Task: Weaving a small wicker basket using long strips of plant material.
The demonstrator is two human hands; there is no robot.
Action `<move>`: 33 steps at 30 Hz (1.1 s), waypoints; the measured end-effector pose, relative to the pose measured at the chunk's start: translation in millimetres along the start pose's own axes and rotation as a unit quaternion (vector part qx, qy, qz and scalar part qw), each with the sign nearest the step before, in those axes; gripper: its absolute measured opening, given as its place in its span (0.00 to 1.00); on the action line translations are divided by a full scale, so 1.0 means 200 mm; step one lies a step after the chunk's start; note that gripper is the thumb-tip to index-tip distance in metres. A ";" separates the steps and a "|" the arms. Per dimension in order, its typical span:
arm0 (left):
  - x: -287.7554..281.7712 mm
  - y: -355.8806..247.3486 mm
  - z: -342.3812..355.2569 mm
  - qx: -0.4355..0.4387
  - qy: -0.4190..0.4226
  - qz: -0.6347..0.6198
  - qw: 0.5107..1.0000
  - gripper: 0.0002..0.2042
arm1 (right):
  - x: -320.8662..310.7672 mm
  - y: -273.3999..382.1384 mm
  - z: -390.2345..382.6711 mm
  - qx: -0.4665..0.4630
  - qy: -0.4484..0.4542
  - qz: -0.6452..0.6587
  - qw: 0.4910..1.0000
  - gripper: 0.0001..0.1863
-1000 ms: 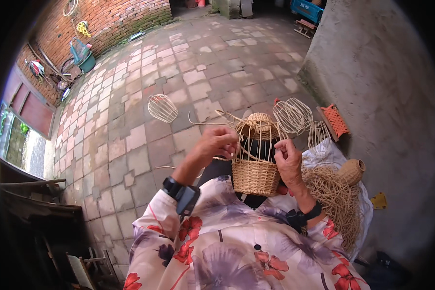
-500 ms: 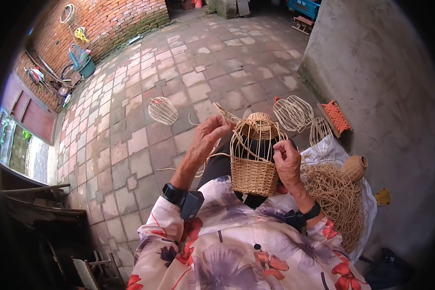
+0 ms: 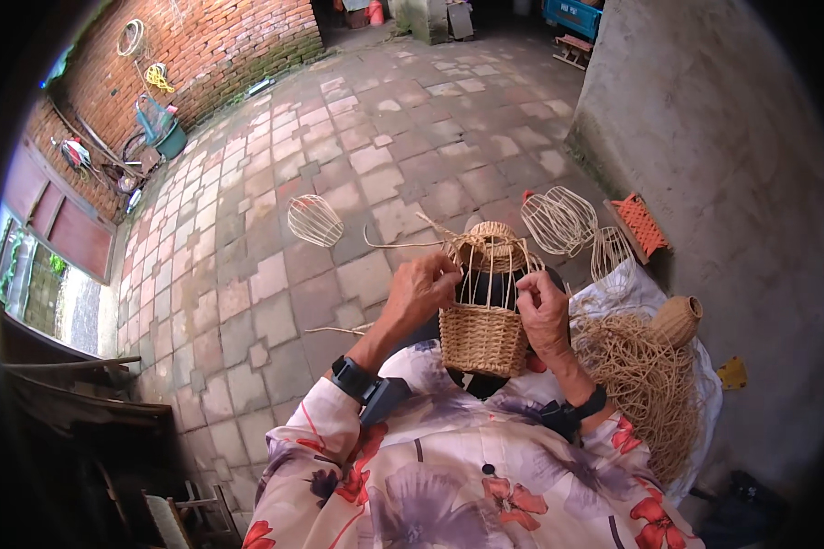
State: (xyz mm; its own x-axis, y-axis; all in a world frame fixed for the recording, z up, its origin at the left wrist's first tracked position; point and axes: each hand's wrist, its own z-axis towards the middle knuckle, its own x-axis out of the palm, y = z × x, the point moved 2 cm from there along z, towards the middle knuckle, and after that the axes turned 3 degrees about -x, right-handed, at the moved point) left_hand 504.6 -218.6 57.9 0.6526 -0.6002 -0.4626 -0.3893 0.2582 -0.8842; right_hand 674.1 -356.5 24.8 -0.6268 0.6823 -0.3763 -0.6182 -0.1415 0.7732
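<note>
Basket (image 3: 483, 328) is in the lap (image 3: 423, 331), long axis pointing straight out front, woven base (image 3: 482, 355) closest, with the left hand (image 3: 423, 285) curled at its left side and the right hand (image 3: 545, 313) curled at its right. Both look about equally near tbh, mostly closed, can't tell what either actually grips

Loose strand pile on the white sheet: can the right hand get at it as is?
Probably yes: the strand pile lies just beside the right hand, with nothing visible blocking the way. That hand is busy at the part-woven basket, though, so it would likely have to leave it first.
</note>
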 end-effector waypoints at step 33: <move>-1.33 1.05 -0.36 -0.229 -0.246 0.253 0.907 0.17 | 0.05 0.04 0.08 -0.062 0.021 -0.110 0.992 0.12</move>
State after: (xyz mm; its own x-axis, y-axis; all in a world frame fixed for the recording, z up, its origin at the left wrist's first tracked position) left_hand 202.1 -59.5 -1.1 0.4819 -0.0533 -0.8746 -0.8759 -0.0023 -0.4825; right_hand 670.3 -339.0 34.3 -0.4877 0.6768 -0.5515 -0.7940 -0.0812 0.6025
